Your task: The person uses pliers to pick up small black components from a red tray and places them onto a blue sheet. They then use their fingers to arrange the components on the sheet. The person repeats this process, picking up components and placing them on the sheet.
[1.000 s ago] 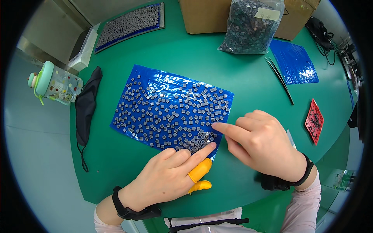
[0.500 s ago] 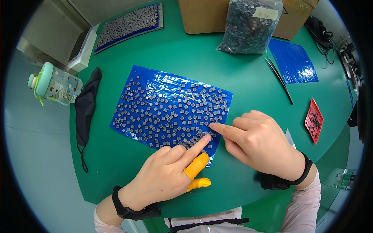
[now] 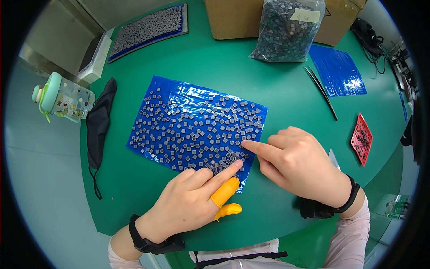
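Observation:
Many small square grey chips (image 3: 180, 163) lie scattered over a shiny blue film sheet (image 3: 162, 84) on the table, crowded most at its near right part. My left hand (image 3: 190, 201) is open at the sheet's near edge. One bare finger of it is stretched out onto the chips near the right corner; yellow finger cots (image 3: 225, 192) cover the finger beside it and the thumb. From the right, my right hand (image 3: 300, 161) points its index finger at chips by the sheet's right edge, its other fingers loosely bent. Nothing shows gripped in either hand.
Black tweezers (image 3: 320, 92) lie right of the sheet, near another blue film (image 3: 338, 71) and a red tray (image 3: 362, 140) of small dark pieces. A bag of chips (image 3: 286, 38) stands before cardboard boxes (image 3: 233, 20). Leftward are a black mask (image 3: 98, 121) and bottle (image 3: 67, 96).
My left hand's stretched finger has slid slightly down, away from the crowded chips, uncovering a few. My right hand has barely moved.

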A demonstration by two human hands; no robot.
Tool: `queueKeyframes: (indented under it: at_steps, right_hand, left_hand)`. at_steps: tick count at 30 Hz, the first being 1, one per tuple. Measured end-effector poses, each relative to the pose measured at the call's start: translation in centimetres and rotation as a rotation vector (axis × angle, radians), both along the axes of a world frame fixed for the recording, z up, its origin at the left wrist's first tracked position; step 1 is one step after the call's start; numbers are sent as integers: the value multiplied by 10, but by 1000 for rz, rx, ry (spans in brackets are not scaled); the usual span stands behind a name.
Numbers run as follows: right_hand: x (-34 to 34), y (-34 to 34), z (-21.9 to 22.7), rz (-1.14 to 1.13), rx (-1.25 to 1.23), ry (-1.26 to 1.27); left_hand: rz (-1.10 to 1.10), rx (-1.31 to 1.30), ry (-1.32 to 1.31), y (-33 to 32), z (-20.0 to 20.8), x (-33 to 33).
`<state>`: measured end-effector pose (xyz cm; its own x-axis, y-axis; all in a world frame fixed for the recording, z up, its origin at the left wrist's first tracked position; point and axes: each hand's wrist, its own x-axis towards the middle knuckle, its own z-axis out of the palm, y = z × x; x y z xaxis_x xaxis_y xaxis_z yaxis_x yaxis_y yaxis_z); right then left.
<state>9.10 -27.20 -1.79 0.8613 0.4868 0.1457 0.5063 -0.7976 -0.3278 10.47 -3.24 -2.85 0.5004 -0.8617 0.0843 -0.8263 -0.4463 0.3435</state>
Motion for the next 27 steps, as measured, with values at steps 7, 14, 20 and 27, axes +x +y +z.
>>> queueKeyframes:
  at_steps: [7, 14, 20, 27]
  right_hand:
    - [-1, 1, 1, 16, -11, 13]
    - [-1, 0, 2, -27, -27, -41]
    - [-1, 0, 2, -21, -28, -15]
    - [-1, 1, 0, -15, -29, -40]
  left_hand:
    - [8, -17, 5, 0, -1, 0]
    - [36, -27, -17, -1, -5, 1]
    - [34, -5, 8, 0, -7, 2]
    - [28, 12, -13, -1, -5, 2]
